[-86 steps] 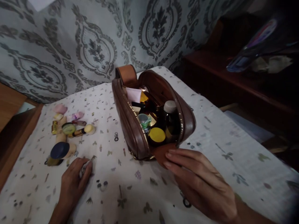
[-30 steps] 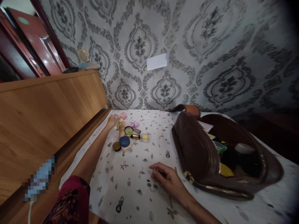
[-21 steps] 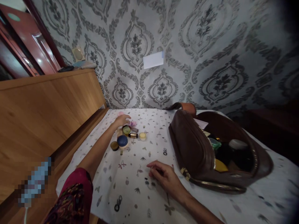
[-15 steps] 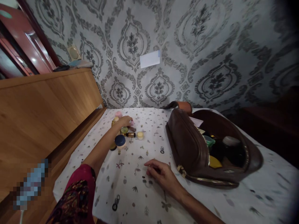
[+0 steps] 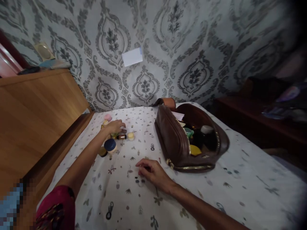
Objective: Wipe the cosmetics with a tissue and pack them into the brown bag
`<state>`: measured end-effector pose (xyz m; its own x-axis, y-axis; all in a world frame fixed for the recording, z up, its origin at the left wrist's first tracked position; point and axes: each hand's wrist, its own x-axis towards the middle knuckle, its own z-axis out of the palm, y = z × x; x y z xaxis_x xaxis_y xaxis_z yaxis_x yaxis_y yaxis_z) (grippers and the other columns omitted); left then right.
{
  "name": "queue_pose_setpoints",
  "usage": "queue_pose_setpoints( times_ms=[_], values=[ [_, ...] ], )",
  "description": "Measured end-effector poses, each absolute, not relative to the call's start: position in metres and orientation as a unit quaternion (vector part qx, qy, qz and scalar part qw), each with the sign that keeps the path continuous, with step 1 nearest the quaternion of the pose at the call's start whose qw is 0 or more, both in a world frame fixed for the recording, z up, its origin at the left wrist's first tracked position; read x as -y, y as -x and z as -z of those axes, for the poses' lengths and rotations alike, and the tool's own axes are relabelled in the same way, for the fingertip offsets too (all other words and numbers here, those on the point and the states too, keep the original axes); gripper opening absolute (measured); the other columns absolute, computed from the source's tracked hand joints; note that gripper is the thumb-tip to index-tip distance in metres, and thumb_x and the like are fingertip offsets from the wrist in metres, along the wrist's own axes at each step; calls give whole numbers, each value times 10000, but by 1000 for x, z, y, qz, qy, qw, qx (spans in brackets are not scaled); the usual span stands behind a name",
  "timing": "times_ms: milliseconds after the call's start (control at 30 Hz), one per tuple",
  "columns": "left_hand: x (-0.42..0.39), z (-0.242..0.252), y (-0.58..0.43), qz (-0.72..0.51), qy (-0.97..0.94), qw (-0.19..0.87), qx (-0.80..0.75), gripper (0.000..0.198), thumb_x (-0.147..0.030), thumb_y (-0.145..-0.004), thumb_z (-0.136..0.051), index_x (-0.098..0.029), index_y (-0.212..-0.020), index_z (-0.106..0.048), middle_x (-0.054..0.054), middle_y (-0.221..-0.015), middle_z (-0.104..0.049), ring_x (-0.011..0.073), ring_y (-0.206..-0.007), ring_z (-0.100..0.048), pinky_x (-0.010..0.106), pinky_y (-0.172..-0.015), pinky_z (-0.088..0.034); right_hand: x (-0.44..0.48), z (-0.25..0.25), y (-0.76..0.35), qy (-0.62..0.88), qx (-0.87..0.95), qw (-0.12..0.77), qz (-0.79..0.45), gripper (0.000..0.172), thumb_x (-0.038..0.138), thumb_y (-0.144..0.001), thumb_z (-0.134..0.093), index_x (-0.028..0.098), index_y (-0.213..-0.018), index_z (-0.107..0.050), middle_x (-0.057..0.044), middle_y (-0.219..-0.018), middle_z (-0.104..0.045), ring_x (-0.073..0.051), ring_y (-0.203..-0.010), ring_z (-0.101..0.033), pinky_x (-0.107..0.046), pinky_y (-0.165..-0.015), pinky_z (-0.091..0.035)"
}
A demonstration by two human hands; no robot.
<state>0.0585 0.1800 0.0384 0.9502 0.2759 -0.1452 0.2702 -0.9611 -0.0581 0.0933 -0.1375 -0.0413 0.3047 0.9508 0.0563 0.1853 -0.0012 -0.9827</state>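
My left hand point(image 5: 116, 126) reaches over a cluster of small cosmetics, its fingers stretched and a little apart. Part of what lies beneath it is hidden. Beside the fingers are a dark, gold-banded small tube point(image 5: 122, 137) and a jar with a pale yellow lid point(image 5: 130, 136). Nearer me stands a jar with a dark blue lid point(image 5: 110, 145), next to a dark round item point(image 5: 102, 151). A pink round item point(image 5: 107, 117) lies beyond the wrist. My right hand point(image 5: 152, 172) hovers or rests over the cloth, loosely curled, thumb and forefinger apart, holding nothing visible.
An unzipped brown leather bag point(image 5: 165, 137) stands to the right, containing a yellow item point(image 5: 195, 150), a green item point(image 5: 189, 132) and others. White patterned cloth point(image 5: 129, 201) covers the surface. A wooden panel point(image 5: 43, 105) borders the left; patterned wall point(image 5: 146, 86) stands behind.
The view has turned right, so everything sits further left. A pink item seen at the left fingertips earlier is no longer clearly visible. My right hand keeps its loose curl.
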Motion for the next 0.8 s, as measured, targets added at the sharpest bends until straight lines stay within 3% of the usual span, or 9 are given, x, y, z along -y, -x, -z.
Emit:
queue_pose_setpoints(
  times_ms=[133,267,400,533,700,800],
  values=[
    [-173,-32,-61,-95,987,40,126,307,-138,-728,-578,-219,-1004,-687,75,-1077,-644,241,-1019,-599,279,-791,-449,137,40,-91,610,448,536,-374,216,138,-813,-523,151,-928,-706,-8,-681,-670,-109,-588,-545,-209,-562,-398],
    [-170,-30,-62,-75,990,49,113,218,-158,-761,-546,-201,-937,-666,89,-1036,-657,240,-973,-616,287,-770,-451,138,39,-91,601,434,553,-380,240,80,-770,-531,149,-907,-716,6,-671,-663,-97,-590,-559,-198,-578,-415],
    [-167,-42,-61,-24,993,35,111,240,-268,-863,-460,-178,-1026,-612,98,-1047,-645,230,-951,-617,305,-810,-457,138,41,-91,591,424,569,-384,238,61,-744,-538,144,-878,-715,19,-641,-643,-90,-573,-558,-197,-578,-426],
    [-142,-64,-55,102,977,-147,120,337,-460,-865,-481,-185,-1018,-600,53,-959,-671,220,-901,-611,311,-839,-477,138,46,-92,568,409,609,-373,200,147,-794,-571,153,-954,-692,7,-723,-639,-92,-620,-584,-197,-580,-443],
    [-70,-65,-24,134,901,-383,154,475,-562,-775,-653,-186,-1065,-664,55,-1003,-710,261,-979,-635,303,-807,-522,135,51,-95,529,360,686,-347,580,410,-804,-667,223,-1319,-478,-96,-1195,-553,-132,-810,-611,-219,-550,-505],
    [-28,-47,-5,110,878,-434,171,520,-560,-737,-704,-191,-1102,-665,68,-1106,-696,276,-1056,-627,302,-833,-528,135,49,-98,487,358,707,-368,585,517,-787,-674,199,-1245,-499,-97,-1148,-567,-162,-874,-606,-239,-588,-518]
  ],
)
